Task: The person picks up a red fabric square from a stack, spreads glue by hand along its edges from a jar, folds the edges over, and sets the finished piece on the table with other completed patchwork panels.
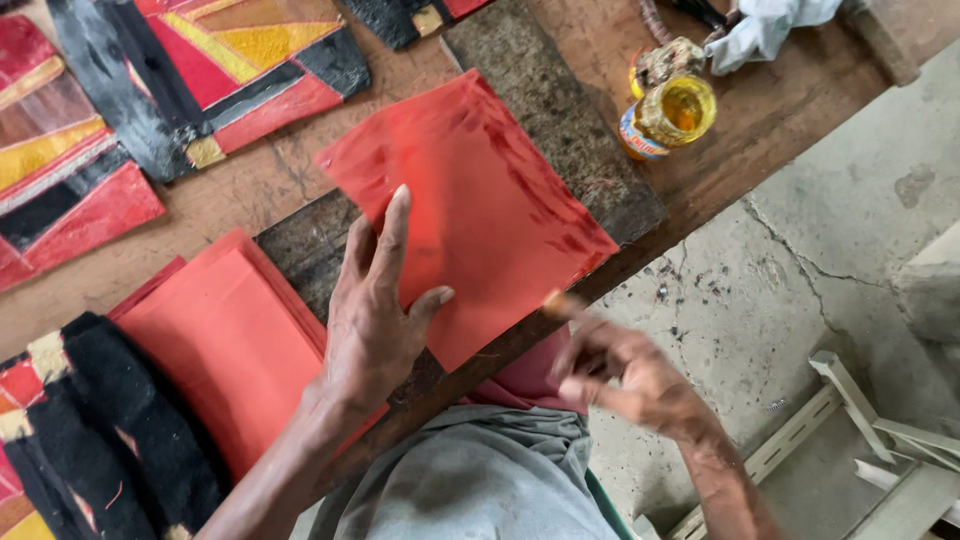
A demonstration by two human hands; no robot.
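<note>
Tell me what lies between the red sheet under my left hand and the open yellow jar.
In the head view, a dark worn board lies between the red sheet and the yellow jar, then bare wooden table.

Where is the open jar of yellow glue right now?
In the head view, the glue jar sits upper right on the wooden table, just beyond the dark board's far corner and below a white cloth.

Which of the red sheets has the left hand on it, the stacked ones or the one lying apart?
The single red sheet lying apart on the dark board. The left hand presses its lower edge; the stack of red sheets lies untouched beside it.
</note>
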